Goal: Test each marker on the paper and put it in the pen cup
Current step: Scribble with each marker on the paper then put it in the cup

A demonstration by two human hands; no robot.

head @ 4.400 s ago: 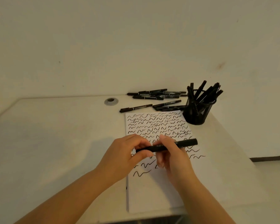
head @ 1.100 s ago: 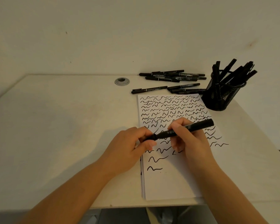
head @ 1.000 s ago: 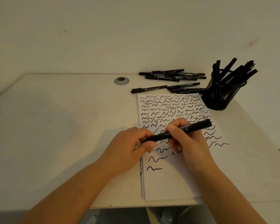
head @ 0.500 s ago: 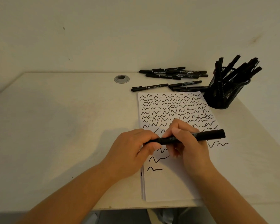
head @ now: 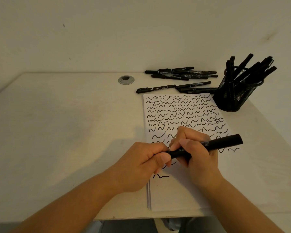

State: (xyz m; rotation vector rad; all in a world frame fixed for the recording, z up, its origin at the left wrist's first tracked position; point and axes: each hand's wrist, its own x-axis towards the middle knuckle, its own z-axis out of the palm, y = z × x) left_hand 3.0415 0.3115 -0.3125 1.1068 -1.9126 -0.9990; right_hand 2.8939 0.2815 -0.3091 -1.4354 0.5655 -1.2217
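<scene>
1. Both hands hold one black marker [head: 207, 146] above the lower half of the paper [head: 180, 194]; the marker lies nearly level, its right end a little higher and pointing toward the right edge of the desk [head: 60, 132].
2. The left hand [head: 141, 165] is curled closed around the marker's left end, thumb pressed on top. That end is hidden inside the fingers, so I cannot tell whether a cap is on or coming off.
3. The right hand [head: 195, 153] grips the marker's middle, thumb and forefinger pinching the barrel and the other fingers folded beneath. The two hands touch at the knuckles.
4. The paper is the top sheet of a thin stack lying on the right part of the desk. Rows of black squiggles fill its upper half and run down to just below the hands; the bottom part is blank.
5. The pen cup [head: 233, 96], a black mesh one, stands on the desk just beyond the paper's far right corner, and many black markers stand in it, leaning to the right.
6. A pile of loose markers [head: 181, 74] lies near the wall behind the paper; a few more [head: 193, 87] lie just beside the paper's top edge, to the left of the cup.
7. A round grey cable hole [head: 126, 79] sits in the desk, left of the loose markers.
</scene>
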